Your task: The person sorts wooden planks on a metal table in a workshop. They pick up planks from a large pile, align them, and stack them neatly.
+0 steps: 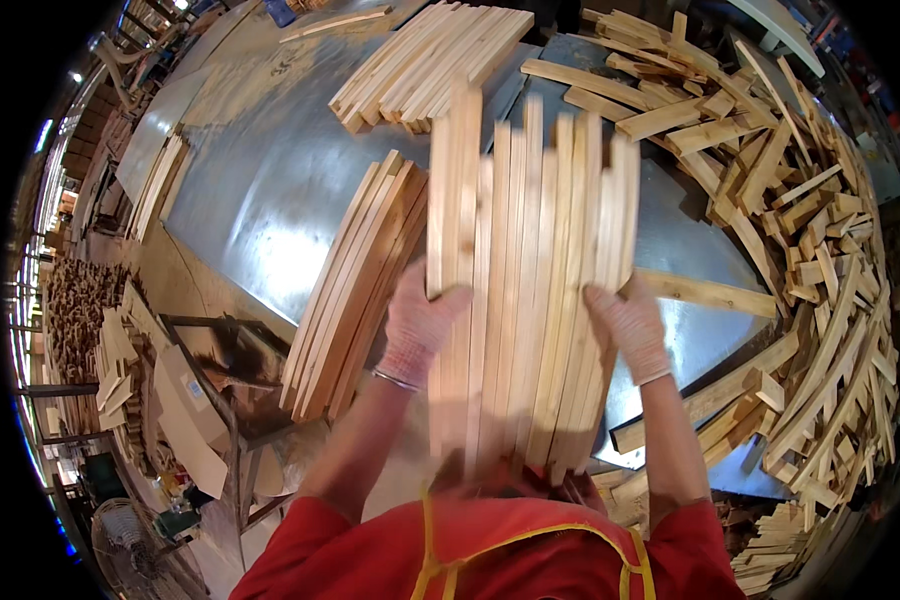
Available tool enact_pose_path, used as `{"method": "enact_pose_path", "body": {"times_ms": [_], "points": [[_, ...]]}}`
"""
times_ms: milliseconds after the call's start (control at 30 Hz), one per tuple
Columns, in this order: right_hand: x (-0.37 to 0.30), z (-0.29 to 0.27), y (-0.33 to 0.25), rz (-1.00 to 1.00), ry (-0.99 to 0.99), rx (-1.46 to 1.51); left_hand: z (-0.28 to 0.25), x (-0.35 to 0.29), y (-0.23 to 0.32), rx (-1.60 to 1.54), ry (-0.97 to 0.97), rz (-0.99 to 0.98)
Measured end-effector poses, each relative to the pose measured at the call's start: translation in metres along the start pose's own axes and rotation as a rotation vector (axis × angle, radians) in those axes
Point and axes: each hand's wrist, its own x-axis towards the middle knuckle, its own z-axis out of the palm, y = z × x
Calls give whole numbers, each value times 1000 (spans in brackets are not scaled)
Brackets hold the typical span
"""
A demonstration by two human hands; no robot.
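Note:
Between my two gloved hands is a broad bundle of pale wooden strips (pixel 515 270), side by side, their far ends uneven and their near ends close against my body. My left hand (pixel 422 325) grips the bundle's left side, thumb on top. On the right side my right hand (pixel 630 328) clasps it the same way. The fingers under the bundle are hidden. Just left of my left hand lies a stack of longer, redder wooden strips (pixel 355 285). Beyond the bundle, another stack of pale strips (pixel 430 65) rests on the metal table (pixel 260 215).
A large heap of loose wood offcuts (pixel 770 190) spreads along the right side. One single board (pixel 705 292) lies beside my right hand. Few strips (pixel 158 185) lean at the table's left edge. Cardboard (pixel 185 410) and a fan (pixel 125 530) stand at the lower left.

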Motion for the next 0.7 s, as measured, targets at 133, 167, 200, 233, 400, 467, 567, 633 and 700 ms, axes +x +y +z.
{"method": "enact_pose_path", "body": {"times_ms": [133,167,200,233,400,467,567,633,700], "points": [[-23,-46,-112,-393,139,251,-36,-15,107,-466,-23,311],[-37,-55,-140,-458,177,287,-43,-14,116,-552,-26,415],[-48,-58,-154,-519,215,325,-47,-12,122,-634,-32,516],[-54,-59,-158,-554,208,302,-53,-14,125,-717,-38,616],[-60,-35,-87,-700,275,-92,-79,-10,48,-282,-189,730],[-82,-5,-48,-798,292,-139,-84,-6,-16,-7,-177,796],[-126,43,-15,-611,328,-273,-102,-13,-103,304,-179,802],[-140,66,27,-419,298,-238,-104,-7,-139,486,-175,861],[-145,81,50,-260,207,-193,-113,2,-165,697,-114,928]]}}
